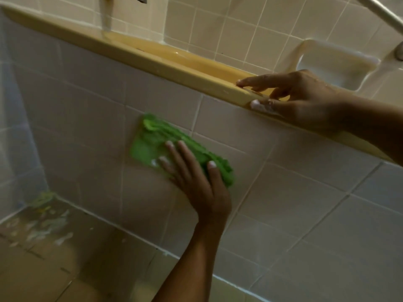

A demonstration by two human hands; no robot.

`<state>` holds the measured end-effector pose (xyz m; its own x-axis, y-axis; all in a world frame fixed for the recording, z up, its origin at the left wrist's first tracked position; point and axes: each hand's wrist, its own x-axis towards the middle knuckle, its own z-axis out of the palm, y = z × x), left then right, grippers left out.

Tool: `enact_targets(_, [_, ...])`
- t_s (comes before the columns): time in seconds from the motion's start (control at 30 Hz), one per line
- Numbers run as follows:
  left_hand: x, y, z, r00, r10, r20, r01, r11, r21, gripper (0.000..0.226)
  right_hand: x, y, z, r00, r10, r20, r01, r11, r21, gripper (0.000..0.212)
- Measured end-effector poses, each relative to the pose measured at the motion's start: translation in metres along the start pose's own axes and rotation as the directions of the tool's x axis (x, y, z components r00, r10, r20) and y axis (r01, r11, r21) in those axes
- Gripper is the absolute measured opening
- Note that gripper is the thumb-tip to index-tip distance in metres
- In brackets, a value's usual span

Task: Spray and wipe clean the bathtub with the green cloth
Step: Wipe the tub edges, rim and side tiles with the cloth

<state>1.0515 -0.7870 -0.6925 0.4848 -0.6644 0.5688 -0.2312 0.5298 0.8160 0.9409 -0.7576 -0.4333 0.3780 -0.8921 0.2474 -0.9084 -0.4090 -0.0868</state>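
Cloth: my crumpled green fibre cloth (165, 144) lies against the bathtub's glossy pale tiled front (283, 182), under my left fingers.
Left hand (196, 182): fingers straight and spread, pressing the cloth.
Right hand (305, 99): up to the right, fingers extended on the smooth yellow bathtub rim (152, 59), grasping nothing.

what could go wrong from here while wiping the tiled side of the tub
1. The right hand braces on the yellow tub rim with foam on its thumb, so it may slip if leaned on.
2. The left hand only presses the green cloth flat against the tiled tub side, so the cloth could slide out or drop.
3. The foam patches on the floor look slippery underfoot.
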Motion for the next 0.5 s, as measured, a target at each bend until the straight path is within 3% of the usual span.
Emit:
enact_targets(0.1, [-0.011, 0.009, -0.003, 0.971, 0.204, 0.123, -0.216, 0.972, 0.088, 0.067, 0.001, -0.002, 0.001, 1.000, -0.002, 0.002, 0.002, 1.000, 0.008, 0.050])
enact_targets(0.2, [-0.035, -0.016, -0.008, 0.947, 0.245, 0.207, -0.280, 0.947, 0.160, 0.070, 0.002, -0.009, 0.000, 0.999, 0.030, 0.014, -0.030, 0.999, 0.027, 0.055])
enact_targets(0.4, [-0.069, -0.081, -0.032, 0.981, -0.006, 0.193, -0.029, 0.983, 0.180, 0.074, 0.003, -0.024, 0.001, 0.998, 0.061, 0.007, -0.062, 0.997, 0.049, 0.060])
enact_targets(0.5, [-0.054, -0.091, -0.031, 0.983, -0.121, 0.138, 0.108, 0.989, 0.102, 0.073, 0.005, -0.030, 0.003, 0.999, 0.055, -0.001, -0.055, 0.998, 0.027, 0.062])
